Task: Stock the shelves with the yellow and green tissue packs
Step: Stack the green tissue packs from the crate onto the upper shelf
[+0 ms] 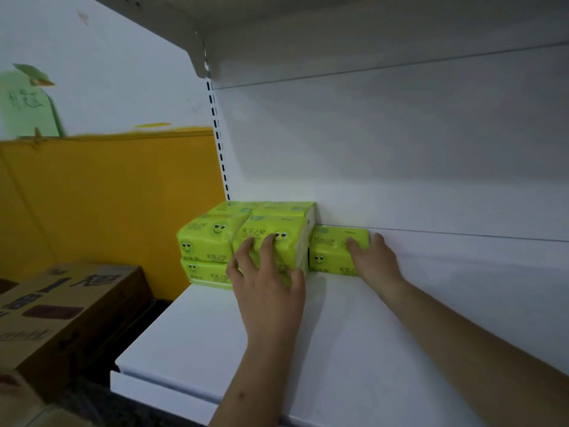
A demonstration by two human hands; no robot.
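Tissue packs (215, 238) are sitting in the back left corner of the white shelf (338, 334), right up against the back panel (400, 149). They're the yellow-green ones with little smiley faces on the wrap. They're stacked two high there, at least two rows deep from what I can see.

My left hand (268, 282) is spread over the front of the upper pack (271, 238) on the right side of that stack. Fingers are fairly straight and fanned out, fingertips up on the top face of it, thumb out to the right against the pack's lower corner. It looks more like pressing than a proper grab, and that pack sits a bit tilted compared with its neighbour.

My right hand (374, 260) is on a single pack (335, 251) lying just beside the stack, on its right, touching the back panel. Fingers are curled over its top right end and one fingertip sticks up behind it. It's only one layer there, so it sits lower than the stack.

Off to the left of the shelf there's an orange-yellow wall section (107, 204), and below that a brown cardboard box (61, 312) with printing on top. Another shelf (338, 32) hangs overhead on a bracket.
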